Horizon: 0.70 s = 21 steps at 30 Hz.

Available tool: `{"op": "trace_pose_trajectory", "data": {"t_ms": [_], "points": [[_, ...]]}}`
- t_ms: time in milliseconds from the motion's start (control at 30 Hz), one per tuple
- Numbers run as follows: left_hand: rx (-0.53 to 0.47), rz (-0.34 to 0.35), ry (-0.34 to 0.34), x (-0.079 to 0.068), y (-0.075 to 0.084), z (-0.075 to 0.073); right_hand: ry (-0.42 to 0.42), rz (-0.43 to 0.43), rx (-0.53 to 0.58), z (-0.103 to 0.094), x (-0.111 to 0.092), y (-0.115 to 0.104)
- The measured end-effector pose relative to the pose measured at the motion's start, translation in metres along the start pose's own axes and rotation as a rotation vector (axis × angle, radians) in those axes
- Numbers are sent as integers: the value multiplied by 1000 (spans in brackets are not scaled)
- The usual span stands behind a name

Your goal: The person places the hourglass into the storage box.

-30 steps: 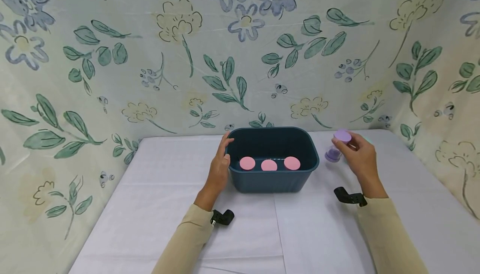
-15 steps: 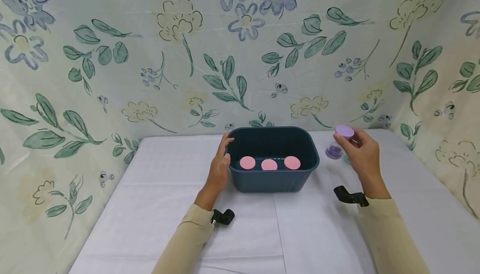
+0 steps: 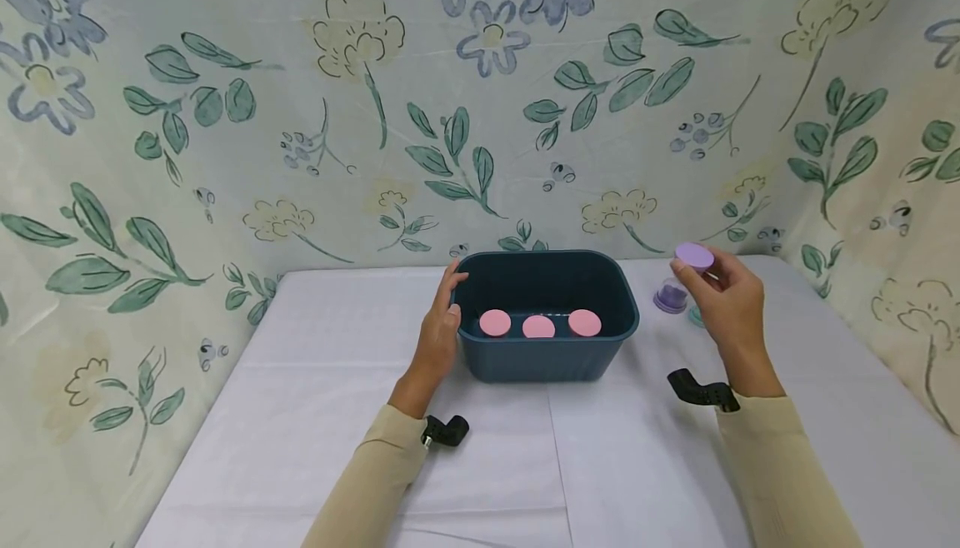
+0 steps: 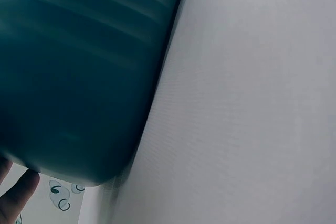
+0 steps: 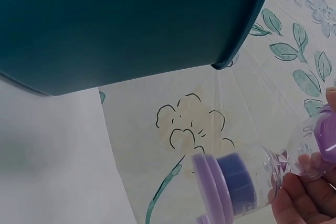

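My right hand (image 3: pixel 731 302) pinches a sand timer (image 3: pixel 693 257) near its purple top. The timer has a clear waisted body, purple sand and a purple base, seen tilted in the right wrist view, where my fingers (image 5: pixel 310 195) lie along the glass. A teal round piece (image 3: pixel 696 316) is partly hidden behind this hand. My left hand (image 3: pixel 437 336) rests on the left end of a dark blue-green bin (image 3: pixel 547 362), with fairly straight fingers against it. Inside the bin three pink round tops (image 3: pixel 495 323) show; what lies beneath them is hidden.
A white cloth (image 3: pixel 360 348) covers the table under the bin. Behind it hangs a floral fabric backdrop (image 3: pixel 435 156), close to the table's far edge. The bin stands between both hands.
My right hand has moved slightly up and right with the sand timer. The teal piece behind it has come partly into view. My left hand stays at the bin.
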<state>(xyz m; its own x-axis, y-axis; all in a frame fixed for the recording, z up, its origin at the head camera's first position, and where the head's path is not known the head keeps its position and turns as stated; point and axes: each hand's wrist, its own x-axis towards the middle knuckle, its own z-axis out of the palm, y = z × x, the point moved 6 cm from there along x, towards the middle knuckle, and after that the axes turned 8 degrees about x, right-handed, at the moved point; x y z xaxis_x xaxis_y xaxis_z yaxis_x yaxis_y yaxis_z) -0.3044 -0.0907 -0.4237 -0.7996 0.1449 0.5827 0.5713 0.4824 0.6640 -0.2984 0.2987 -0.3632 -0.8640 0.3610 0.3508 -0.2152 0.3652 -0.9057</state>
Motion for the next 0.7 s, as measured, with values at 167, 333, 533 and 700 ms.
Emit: {"op": "trace_pose_trajectory", "data": {"t_ms": [167,333,533,700], "points": [[-12,15,3,2,2,-1,11,-13,18,1,0,-5],[-15,15,-3,3,2,0,8,-7,23,2,-2,-8],[-11,8,-3,2,2,-1,7,-41,45,1,-5,-12],[-1,-2,0,0,1,-1,-2,-54,52,1,-6,-16]]}}
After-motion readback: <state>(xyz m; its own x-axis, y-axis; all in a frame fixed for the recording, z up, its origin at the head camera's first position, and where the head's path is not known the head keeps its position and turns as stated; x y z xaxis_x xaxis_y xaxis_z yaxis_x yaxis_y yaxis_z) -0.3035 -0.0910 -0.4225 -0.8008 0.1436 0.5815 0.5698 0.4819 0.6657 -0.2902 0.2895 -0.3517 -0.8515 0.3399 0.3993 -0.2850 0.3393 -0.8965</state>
